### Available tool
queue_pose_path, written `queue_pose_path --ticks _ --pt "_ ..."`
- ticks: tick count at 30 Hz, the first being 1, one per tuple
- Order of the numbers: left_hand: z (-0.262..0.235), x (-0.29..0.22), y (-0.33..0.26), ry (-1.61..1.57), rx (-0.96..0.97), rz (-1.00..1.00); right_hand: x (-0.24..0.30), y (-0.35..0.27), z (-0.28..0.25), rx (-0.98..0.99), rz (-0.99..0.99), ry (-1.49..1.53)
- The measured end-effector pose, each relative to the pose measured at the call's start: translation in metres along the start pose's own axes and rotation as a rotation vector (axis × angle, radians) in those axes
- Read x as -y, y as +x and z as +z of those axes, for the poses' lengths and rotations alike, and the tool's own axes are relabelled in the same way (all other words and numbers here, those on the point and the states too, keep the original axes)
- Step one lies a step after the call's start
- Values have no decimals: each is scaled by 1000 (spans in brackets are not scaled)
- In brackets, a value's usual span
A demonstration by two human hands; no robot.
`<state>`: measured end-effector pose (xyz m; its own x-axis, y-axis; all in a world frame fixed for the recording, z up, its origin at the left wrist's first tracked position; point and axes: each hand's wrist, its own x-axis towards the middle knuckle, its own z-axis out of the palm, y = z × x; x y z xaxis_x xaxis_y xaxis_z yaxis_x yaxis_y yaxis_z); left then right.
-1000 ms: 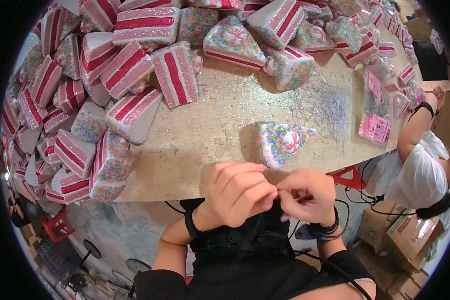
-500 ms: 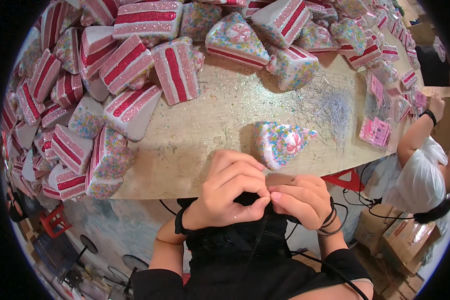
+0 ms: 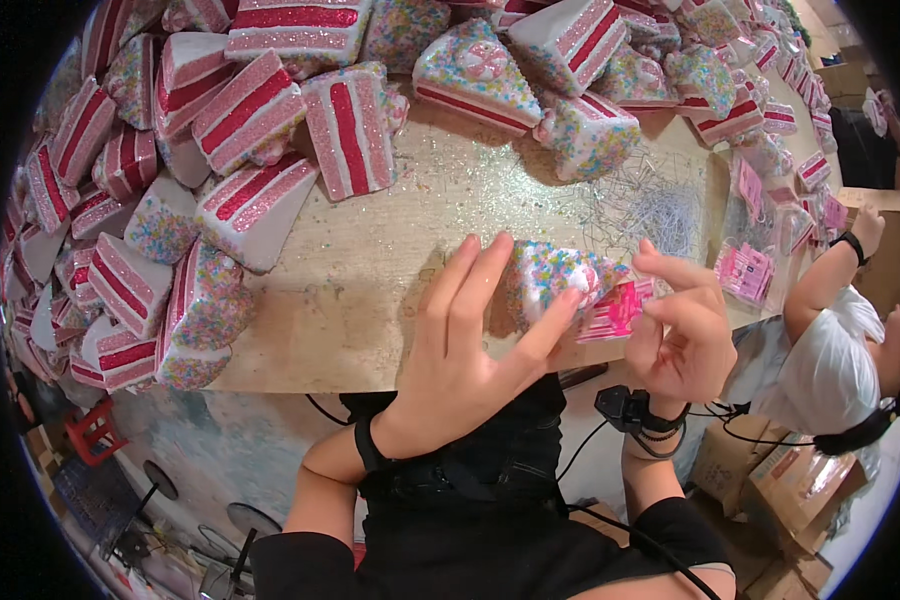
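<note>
A fake cake slice (image 3: 545, 275) with white icing, pastel sprinkles and a pink swirl candy lies near the table's front edge. My left hand (image 3: 470, 350) is open over its near left side, fingers spread, the thumb reaching to the icing by the candy. At the slice's right side is a pink printed tag (image 3: 615, 312). My right hand (image 3: 685, 335) is curled beside that tag, thumb and fingers pinched at its right edge, with the index finger raised. Whether a string joins tag and slice cannot be seen.
Many cake slices (image 3: 250, 115) are heaped along the left and back of the table (image 3: 320, 350). Loose clear strands (image 3: 660, 215) lie to the right, beside a clear bag of pink tags (image 3: 745, 270). Another person (image 3: 830, 340) sits at the right, near cardboard boxes (image 3: 800, 490).
My hands were pinched together in front of the slice. They have parted and moved forward; the left has opened over the slice, and the pink tag now shows by the right hand.
</note>
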<state>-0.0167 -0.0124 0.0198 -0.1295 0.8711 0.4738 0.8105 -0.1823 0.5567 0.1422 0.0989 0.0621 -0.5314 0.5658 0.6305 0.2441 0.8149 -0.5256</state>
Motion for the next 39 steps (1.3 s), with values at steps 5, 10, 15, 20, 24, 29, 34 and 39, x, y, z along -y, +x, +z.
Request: queue_pose_path --ticks 5,10,15,20,24,29,34,39 --pt "4 4 -1 -15 39 -10 -6 8 0 156 -31 -49" --pt "5 5 -2 3 19 -5 -5 10 1 187 8 -47" --pt "4 3 -1 3 27 -17 -5 13 -1 229 -16 -69" --pt "6 4 -2 -2 34 -15 -4 15 1 241 -37 -95" --pt "5 4 -2 8 22 -15 -5 18 1 261 -80 -95" --pt "6 4 -2 -1 25 -13 -4 18 0 283 -94 -137" --pt "5 5 -3 17 45 -10 11 31 -12 468 -160 -330" --pt "7 5 -4 27 21 1 12 40 -11 547 -310 -404"
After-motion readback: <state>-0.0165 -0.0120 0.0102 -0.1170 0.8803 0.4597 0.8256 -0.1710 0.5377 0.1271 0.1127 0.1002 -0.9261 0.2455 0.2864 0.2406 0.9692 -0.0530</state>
